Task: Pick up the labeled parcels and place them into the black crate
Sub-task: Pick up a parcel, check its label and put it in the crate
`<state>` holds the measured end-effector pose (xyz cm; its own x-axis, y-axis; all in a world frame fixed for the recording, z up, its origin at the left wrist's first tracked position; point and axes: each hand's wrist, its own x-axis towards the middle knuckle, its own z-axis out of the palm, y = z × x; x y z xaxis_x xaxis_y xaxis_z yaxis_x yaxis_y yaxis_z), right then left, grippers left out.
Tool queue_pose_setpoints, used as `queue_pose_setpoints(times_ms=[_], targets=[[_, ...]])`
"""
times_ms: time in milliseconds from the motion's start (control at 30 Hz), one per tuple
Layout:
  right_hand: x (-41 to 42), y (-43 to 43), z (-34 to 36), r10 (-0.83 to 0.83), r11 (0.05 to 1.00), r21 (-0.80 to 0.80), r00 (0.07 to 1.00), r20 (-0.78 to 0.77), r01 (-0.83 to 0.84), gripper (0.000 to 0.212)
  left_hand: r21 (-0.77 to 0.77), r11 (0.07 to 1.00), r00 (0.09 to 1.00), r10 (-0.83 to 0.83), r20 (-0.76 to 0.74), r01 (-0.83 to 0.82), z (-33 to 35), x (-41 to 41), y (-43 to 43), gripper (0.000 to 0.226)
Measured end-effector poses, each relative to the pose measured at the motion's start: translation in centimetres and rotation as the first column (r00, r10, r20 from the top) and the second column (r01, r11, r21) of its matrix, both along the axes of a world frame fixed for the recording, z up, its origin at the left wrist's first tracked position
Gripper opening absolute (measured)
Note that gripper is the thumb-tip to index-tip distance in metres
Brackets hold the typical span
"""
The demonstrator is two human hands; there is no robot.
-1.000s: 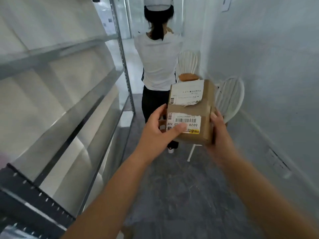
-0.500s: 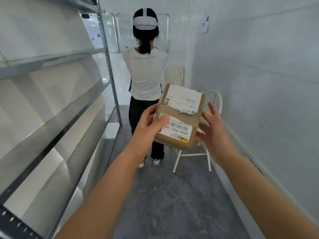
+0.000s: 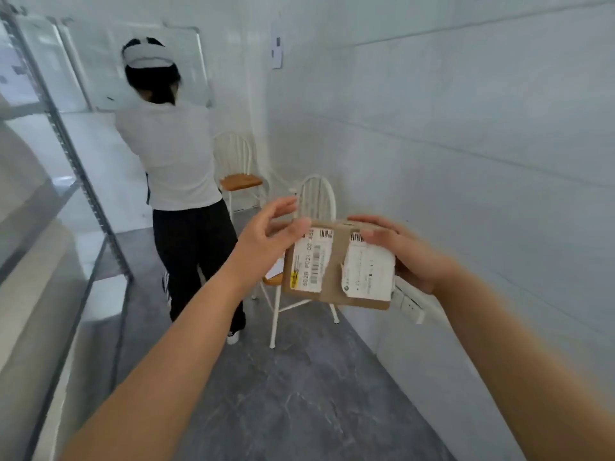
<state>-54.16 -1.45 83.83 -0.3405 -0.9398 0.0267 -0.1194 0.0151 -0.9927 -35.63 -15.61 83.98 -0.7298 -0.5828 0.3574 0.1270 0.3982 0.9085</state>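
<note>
While held chest-high in a narrow corridor, brown parcel (image 3: 332,264) carried flat side up, two white labels facing camera, tilted a little. Right hand (image 3: 406,257) clasped around its right end, thumb on top edge. Left hand (image 3: 266,241) spread wide, thumb tip touching the upper left corner, fingers clear. White chair (image 3: 314,201) just behind. Another person (image 3: 173,168) ahead, back turned. Metal shelving (image 3: 66,161) at left.
</note>
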Motion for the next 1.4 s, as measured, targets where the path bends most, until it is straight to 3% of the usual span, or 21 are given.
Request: queue_pose_setpoints(times_ms=[33, 100, 233, 333, 467, 567, 733, 900, 1033, 1200, 1400], targets=[[-0.4, 0.3, -0.4, -0.112, 0.991, -0.057, 0.989, 0.092, 0.118, 0.053, 0.085, 0.996, 0.995, 0.043, -0.090, -0.036, -0.6, -0.9, -0.4, 0.057], [-0.4, 0.8, -0.7, -0.276, 0.930, -0.156, 0.912, 0.305, 0.333, 0.048, 0.211, 0.977, 0.991, 0.026, -0.131, 0.003, -1.9, -2.8, -0.5, 0.056], [0.8, 1.9, -1.5, -0.486, 0.729, -0.214, 0.711, 0.508, 0.650, 0.051, 0.329, 0.894, 0.952, -0.275, -0.134, 0.304, -3.6, -7.8, 2.2, 0.077], [1.7, 4.0, -1.9, -0.625, 0.582, -0.231, 0.610, 0.487, 0.780, 0.060, 0.287, 0.757, 0.806, -0.512, -0.297, 0.587, -3.4, -11.5, 5.7, 0.067], [2.1, 10.3, -2.6, -0.857, 0.359, -0.262, 0.428, 0.286, 0.896, 0.054, 0.309, 0.588, 0.662, -0.621, -0.420, 0.748, -3.1, -15.1, 10.3, 0.052], [3.7, 15.9, -3.3, -0.942, 0.251, -0.310, 0.305, 0.138, 0.917, 0.044, 0.310, 0.437, 0.533, -0.739, -0.411, 0.844, -3.5, -16.0, 15.1, 0.050], [9.0, 24.7, -4.0, -0.981, 0.006, -0.394, 0.081, 0.174, 0.919, 0.041, 0.336, 0.192, 0.325, -0.856, -0.401, 0.922, -4.7, -14.1, 25.4, 0.051], [16.2, 33.5, -4.1, -0.975, -0.194, -0.465, -0.117, 0.188, 0.864, 0.046, 0.298, 0.026, 0.144, -0.913, -0.381, 0.954, -4.1, -9.9, 35.8, 0.051], [22.2, 40.1, -3.9, -0.956, -0.291, -0.506, -0.225, 0.189, 0.812, 0.037, 0.298, -0.091, 0.020, -0.936, -0.350, 0.950, -3.8, -5.6, 43.9, 0.055], [32.3, 50.0, -3.5, -0.900, -0.432, -0.505, -0.395, 0.185, 0.748, 0.049, 0.309, -0.282, -0.174, -0.927, -0.333, 0.908, -3.4, 2.6, 55.3, 0.054], [44.2, 61.7, -4.0, -0.827, -0.535, -0.473, -0.549, 0.123, 0.700, 0.032, 0.287, -0.375, -0.293, -0.911, -0.292, 0.881, -3.4, 12.9, 67.8, 0.054]])
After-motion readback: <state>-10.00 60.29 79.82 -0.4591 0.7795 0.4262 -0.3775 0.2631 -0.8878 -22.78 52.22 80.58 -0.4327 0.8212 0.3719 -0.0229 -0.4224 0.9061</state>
